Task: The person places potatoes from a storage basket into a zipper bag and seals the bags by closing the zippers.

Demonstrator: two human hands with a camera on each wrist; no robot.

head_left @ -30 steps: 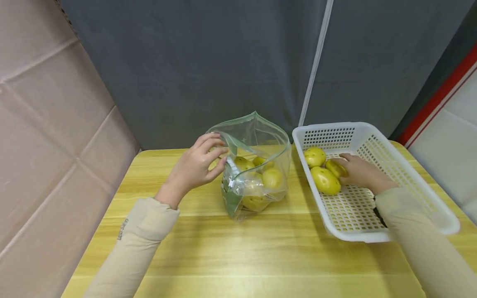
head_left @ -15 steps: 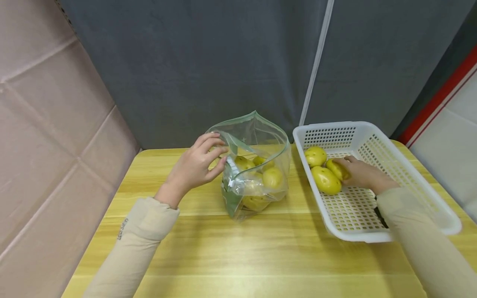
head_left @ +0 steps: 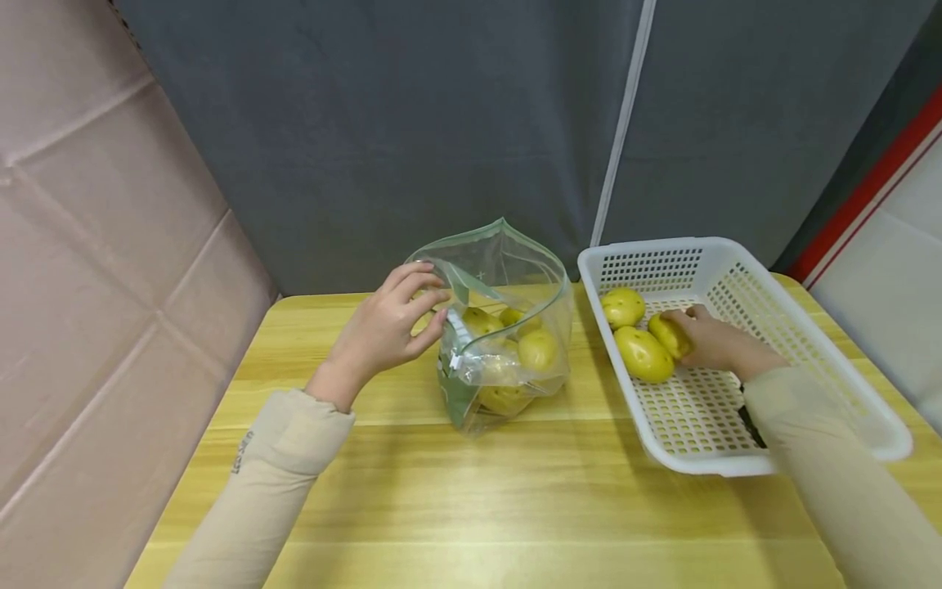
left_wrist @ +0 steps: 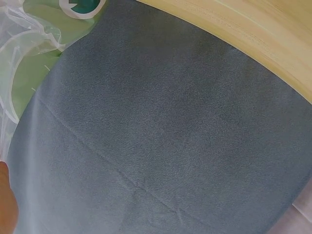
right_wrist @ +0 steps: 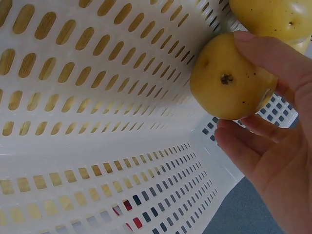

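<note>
A clear zip bag point(head_left: 471, 409) with green trim stands on the table with its mouth wide, several yellow potatoes point(head_left: 538, 352) inside. My left hand point(head_left: 390, 319) holds the bag's left rim with curled fingers; in the left wrist view only a bit of that hand point(left_wrist: 7, 200) shows against the plastic. Over in the white plastic basket point(head_left: 648, 438), my right hand point(head_left: 710, 339) grips a potato point(head_left: 670, 335) between thumb and fingers. The right wrist view shows this potato point(right_wrist: 229, 78) with dark spots. Two more potatoes, one at the back point(head_left: 622, 307) and one nearer point(head_left: 643, 354), lie beside it.
The wooden table point(head_left: 441, 507) carries both bag and basket, which stands right of the bag. A grey curtain point(head_left: 383, 147) hangs behind the table. A dark object point(head_left: 751, 427) in the basket is partly hidden by the right sleeve.
The potato in my right hand has shifted slightly to the right, away from the two others in the basket. My left hand and the bag have stayed in place.
</note>
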